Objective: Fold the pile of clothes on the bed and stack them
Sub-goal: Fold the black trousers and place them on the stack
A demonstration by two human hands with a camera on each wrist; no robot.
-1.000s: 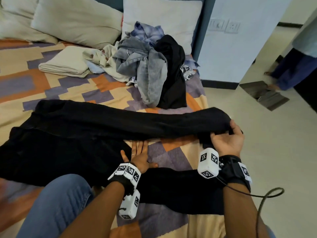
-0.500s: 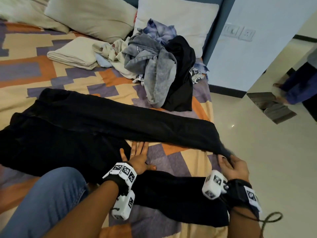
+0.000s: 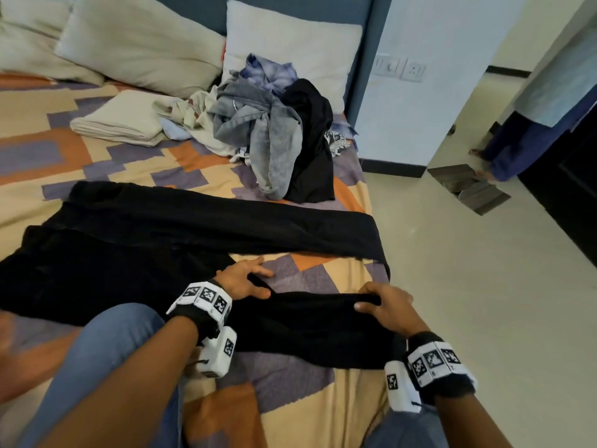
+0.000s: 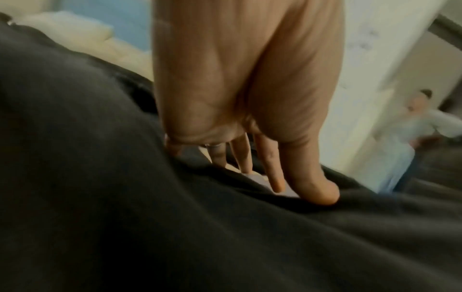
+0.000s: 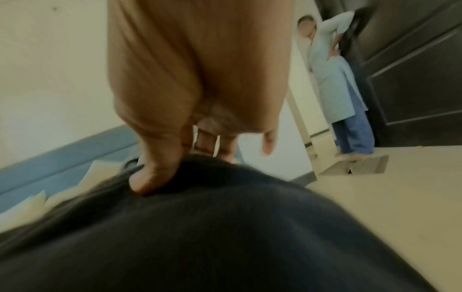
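Item: black trousers, spread flat across the patterned bedspread, two legs running toward the bed's floor-side edge with a wedge of bedspread showing between them

Far leg: lies flat, its end at the floor-side edge of the bedspread

Near leg: bunched along its upper edge, held at two places

Left hand: at the crotch end of the near leg; thumb pressed on top of the black cloth, fingers reaching past the edge onto the bedspread; narrow pinch on the trousers

Right hand: at the hem end of the near leg; thumb on top, fingers curled over the cloth's edge; narrow grip holding the trousers

Unfolded pile: grey, black, blue and cream garments heaped beyond the trousers, against a white pillow

Folded cream cloth: beyond the trousers, touching the pile's left side

Second person: stands on the floor, well apart from the trousers, to the right
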